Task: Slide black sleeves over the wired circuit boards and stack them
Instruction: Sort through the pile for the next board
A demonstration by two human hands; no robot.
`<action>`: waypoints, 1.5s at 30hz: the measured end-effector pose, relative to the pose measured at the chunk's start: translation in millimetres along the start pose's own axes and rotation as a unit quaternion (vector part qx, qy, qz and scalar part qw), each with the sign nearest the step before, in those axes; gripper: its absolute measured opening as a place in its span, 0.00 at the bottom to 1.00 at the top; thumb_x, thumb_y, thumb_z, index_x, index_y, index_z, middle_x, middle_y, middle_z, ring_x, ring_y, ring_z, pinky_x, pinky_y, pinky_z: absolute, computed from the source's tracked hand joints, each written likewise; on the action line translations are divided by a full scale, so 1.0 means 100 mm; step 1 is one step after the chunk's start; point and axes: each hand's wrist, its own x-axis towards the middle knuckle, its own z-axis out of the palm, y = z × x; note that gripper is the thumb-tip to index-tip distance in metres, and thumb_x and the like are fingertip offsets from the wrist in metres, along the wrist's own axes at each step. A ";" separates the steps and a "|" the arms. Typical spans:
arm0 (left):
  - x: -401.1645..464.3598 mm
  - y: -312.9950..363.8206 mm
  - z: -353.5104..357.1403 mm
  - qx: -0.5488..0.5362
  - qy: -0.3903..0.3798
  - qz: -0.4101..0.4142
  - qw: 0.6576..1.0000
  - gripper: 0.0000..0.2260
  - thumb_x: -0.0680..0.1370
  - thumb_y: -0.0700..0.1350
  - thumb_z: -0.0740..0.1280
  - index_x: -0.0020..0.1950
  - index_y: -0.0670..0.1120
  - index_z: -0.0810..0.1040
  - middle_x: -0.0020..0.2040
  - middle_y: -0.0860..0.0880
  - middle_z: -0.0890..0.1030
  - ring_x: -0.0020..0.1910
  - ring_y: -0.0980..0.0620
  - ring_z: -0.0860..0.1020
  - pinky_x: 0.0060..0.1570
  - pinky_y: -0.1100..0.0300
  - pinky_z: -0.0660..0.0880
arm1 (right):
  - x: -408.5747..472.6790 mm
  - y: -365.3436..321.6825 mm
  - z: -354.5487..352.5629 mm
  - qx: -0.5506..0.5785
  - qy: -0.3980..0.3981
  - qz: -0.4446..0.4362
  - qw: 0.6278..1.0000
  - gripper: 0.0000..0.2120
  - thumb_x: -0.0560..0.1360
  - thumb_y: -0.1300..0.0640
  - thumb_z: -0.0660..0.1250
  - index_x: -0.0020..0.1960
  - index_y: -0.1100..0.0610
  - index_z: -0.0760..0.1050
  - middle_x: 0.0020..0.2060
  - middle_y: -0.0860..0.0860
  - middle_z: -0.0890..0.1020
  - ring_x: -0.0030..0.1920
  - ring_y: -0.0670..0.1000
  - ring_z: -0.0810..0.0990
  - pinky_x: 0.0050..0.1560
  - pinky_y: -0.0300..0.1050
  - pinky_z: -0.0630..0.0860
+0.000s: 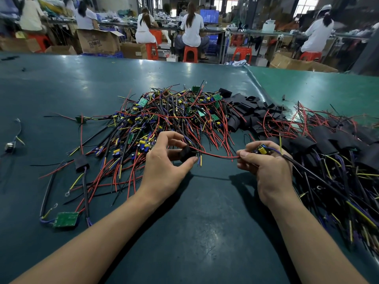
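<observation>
a black sleeve (186,153) sits just above the table's centre, pinched between the thumb and curled fingers of the left hand (164,167); its open end faces 3 o'clock, and its long axis seems to run roughly 9 to 3, though the fingers cover much of it. from that open end a red-and-black wire pair (217,155) runs along the same line toward 3 o'clock, with short yellow and blue wire ends hanging beside the thumb tip. the pair reaches the right hand (266,171), whose fingers are curled around a wired circuit board (261,150); only its yellow and blue parts show above the fingers, the board itself is mostly hidden, so its lie cannot be told. a thicker black lead (303,168) leaves that hand toward 4 o'clock. at 12 o'clock lies the heap of bare boards with tangled wires (168,115), and at 1 o'clock, touching it, a pile of empty sleeves (252,111). at 3 o'clock sleeved boards lie stacked (328,144), their wires running out of view at the right edge. a lone green board (66,219) lies at 8 o'clock on the dark green table (205,232). seated workers (191,27) beyond are blurred.
</observation>
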 end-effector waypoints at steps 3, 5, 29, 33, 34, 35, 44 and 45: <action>-0.01 0.00 0.00 0.009 0.001 0.009 1.000 0.23 0.68 0.39 0.79 0.53 0.54 0.71 0.47 0.53 0.80 0.43 0.57 0.82 0.46 0.65 0.78 | 0.01 0.00 -0.01 -0.005 0.011 0.007 1.000 0.12 0.69 0.77 0.67 0.39 0.60 0.75 0.38 0.62 0.80 0.32 0.52 0.82 0.31 0.41 0.78; -0.01 0.00 -0.01 0.016 0.001 0.016 1.000 0.23 0.68 0.39 0.79 0.52 0.56 0.71 0.47 0.54 0.79 0.43 0.58 0.82 0.46 0.66 0.77 | 0.01 0.01 -0.02 -0.010 0.016 0.009 1.000 0.12 0.69 0.76 0.68 0.39 0.61 0.75 0.38 0.62 0.80 0.32 0.52 0.82 0.31 0.41 0.78; -0.02 0.09 -0.06 0.248 -0.033 0.235 0.939 0.23 0.67 0.41 0.79 0.59 0.45 0.78 0.50 0.55 0.84 0.50 0.60 0.76 0.57 0.59 0.66 | -0.04 0.00 0.04 0.009 -0.033 0.060 0.998 0.03 0.74 0.65 0.72 0.42 0.61 0.81 0.27 0.52 0.78 0.29 0.49 0.79 0.30 0.40 0.79; -0.06 0.13 -0.03 0.244 -0.085 0.246 0.934 0.25 0.67 0.41 0.80 0.61 0.43 0.78 0.51 0.52 0.84 0.50 0.56 0.78 0.54 0.56 0.69 | -0.14 0.05 0.15 0.027 -0.097 0.093 0.991 0.11 0.74 0.64 0.70 0.54 0.59 0.72 0.30 0.54 0.81 0.27 0.52 0.80 0.28 0.41 0.78; -0.06 0.14 -0.02 0.238 -0.091 0.245 0.935 0.25 0.67 0.41 0.80 0.61 0.43 0.78 0.51 0.51 0.84 0.50 0.57 0.77 0.54 0.56 0.69 | -0.16 0.05 0.16 0.026 -0.106 0.088 0.990 0.14 0.73 0.62 0.71 0.54 0.58 0.70 0.30 0.55 0.82 0.27 0.52 0.80 0.27 0.41 0.78; -0.07 0.16 -0.01 0.232 -0.096 0.242 0.937 0.24 0.67 0.40 0.79 0.61 0.43 0.78 0.51 0.51 0.84 0.50 0.57 0.77 0.53 0.57 0.70 | -0.17 0.06 0.17 0.020 -0.123 0.084 0.989 0.16 0.71 0.59 0.72 0.54 0.58 0.69 0.32 0.56 0.83 0.27 0.52 0.80 0.27 0.41 0.78; -0.10 0.19 0.01 0.188 -0.128 0.198 0.953 0.21 0.71 0.43 0.78 0.62 0.45 0.77 0.52 0.52 0.83 0.51 0.52 0.82 0.53 0.48 0.78 | -0.20 0.03 0.16 -0.079 -0.146 0.020 0.986 0.17 0.67 0.47 0.71 0.46 0.59 0.73 0.22 0.48 0.76 0.19 0.44 0.67 0.19 0.33 0.62; -0.10 0.18 0.01 0.178 -0.130 0.194 0.956 0.21 0.71 0.43 0.78 0.62 0.45 0.77 0.52 0.52 0.83 0.51 0.52 0.82 0.53 0.47 0.78 | -0.20 0.04 0.16 -0.071 -0.151 0.019 0.986 0.15 0.69 0.48 0.71 0.46 0.59 0.74 0.23 0.47 0.76 0.20 0.44 0.68 0.19 0.34 0.63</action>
